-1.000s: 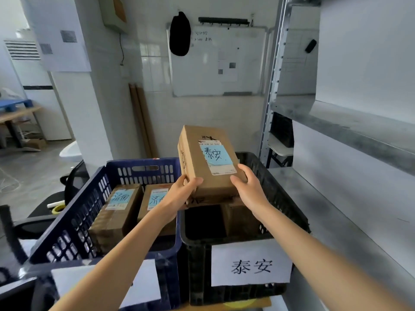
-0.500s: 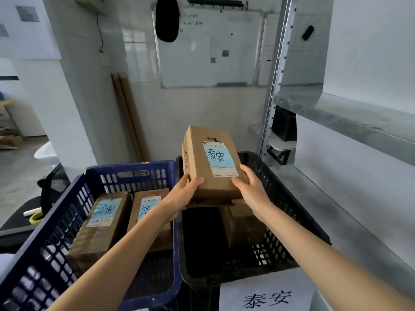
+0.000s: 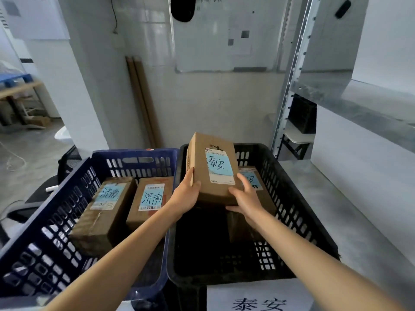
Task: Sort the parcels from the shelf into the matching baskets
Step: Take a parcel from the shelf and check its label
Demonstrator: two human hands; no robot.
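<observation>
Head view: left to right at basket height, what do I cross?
blue basket → left 济南 parcel → right 济南 parcel → left hand → held 泰安 parcel → right hand → black basket, its right wall → metal shelf

A brown cardboard parcel (image 3: pixel 213 169) with a blue 泰安 label is held tilted above the black basket (image 3: pixel 298 198), far end raised. The left hand (image 3: pixel 187 194) grips its near left corner and the right hand (image 3: pixel 244 198) its near right corner. Inside the black basket, on the right, lies a second parcel (image 3: pixel 258 189), its blue label partly hidden. A white 泰安 sign (image 3: pixel 258 297) fronts the black basket. Touching the black basket's left side is the blue basket (image 3: pixel 56 221), holding a left 济南 parcel (image 3: pixel 105 216) and a right 济南 parcel (image 3: pixel 150 203) side by side.
</observation>
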